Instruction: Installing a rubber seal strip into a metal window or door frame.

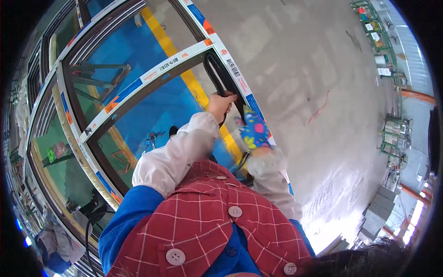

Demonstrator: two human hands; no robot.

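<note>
Red checked apron point(198, 205) cloth lies nearest in the head view, just below the taped frame point(164, 67). Beside that frame's right rail, the left hand point(220, 106) pinches a black strip point(212, 77), which loops up toward the frame's upper corner. Along the same rail sits the right hand point(254, 130), in a flowered blue glove; whether it grips anything, I cannot tell
</note>
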